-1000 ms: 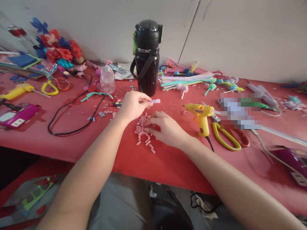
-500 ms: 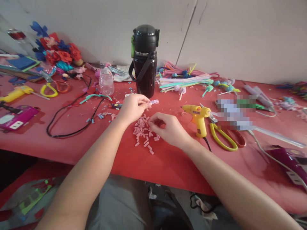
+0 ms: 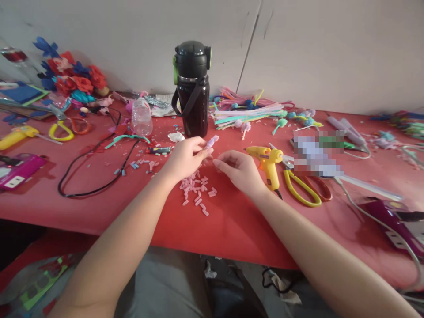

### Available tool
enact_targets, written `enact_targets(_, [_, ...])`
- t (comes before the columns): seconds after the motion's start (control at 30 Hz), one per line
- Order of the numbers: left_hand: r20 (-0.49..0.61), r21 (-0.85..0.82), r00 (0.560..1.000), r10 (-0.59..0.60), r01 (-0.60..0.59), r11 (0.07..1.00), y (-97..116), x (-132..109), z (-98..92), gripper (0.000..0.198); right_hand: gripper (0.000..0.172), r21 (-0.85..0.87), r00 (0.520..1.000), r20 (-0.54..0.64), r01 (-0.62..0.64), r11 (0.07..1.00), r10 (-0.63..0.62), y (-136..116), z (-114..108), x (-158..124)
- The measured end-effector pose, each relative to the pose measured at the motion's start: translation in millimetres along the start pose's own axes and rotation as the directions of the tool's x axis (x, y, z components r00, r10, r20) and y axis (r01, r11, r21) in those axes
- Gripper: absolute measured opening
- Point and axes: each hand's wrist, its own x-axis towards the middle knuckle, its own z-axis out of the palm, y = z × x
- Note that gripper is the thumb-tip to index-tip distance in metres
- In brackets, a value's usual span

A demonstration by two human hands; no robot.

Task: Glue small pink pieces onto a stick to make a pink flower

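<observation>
Left hand (image 3: pixel 187 160): pinched on knobbly lilac strip (image 3: pixel 212 141). Right hand (image 3: pixel 243 171): lifted off small pink cut pieces (image 3: pixel 188 187), towards front edge of red table (image 3: pixel 232 234); grip indeterminable; picking seemingly paused.

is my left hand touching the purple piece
Touching. The head view shows your left hand pinching the purple piece, with no gap visible between them.
</observation>
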Motion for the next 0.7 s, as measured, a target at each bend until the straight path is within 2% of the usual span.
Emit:
enact_targets(0.17, [0.054,-0.019,0.998,0.039,-0.038,0.999,3.3,-1.8,3.6,0.033,0.03,-0.013,0.997,-0.082,0.0,1.0,-0.001,-1.0,1.5,1.0])
enact_targets(0.4, [0.083,-0.049,0.994,0.066,-0.062,0.997,3.7,-3.7,9.7,0.033,0.028,0.05,0.989,-0.144,0.044,0.998,-0.036,4.1,4.4,1.6])
enact_targets(0.57, [0.072,-0.043,0.992,0.099,-0.096,0.994,5.6,-3.8,10.8,0.028,0.028,0.25,0.995,-0.098,-0.007,0.968,0.032,6.2,4.4,3.3])
enact_targets(0.7, [0.064,-0.084,0.99,0.125,-0.119,0.989,7.2,-3.0,9.5,0.025,0.033,0.398,0.996,0.051,-0.085,0.914,0.07,0.7,2.4,3.1])
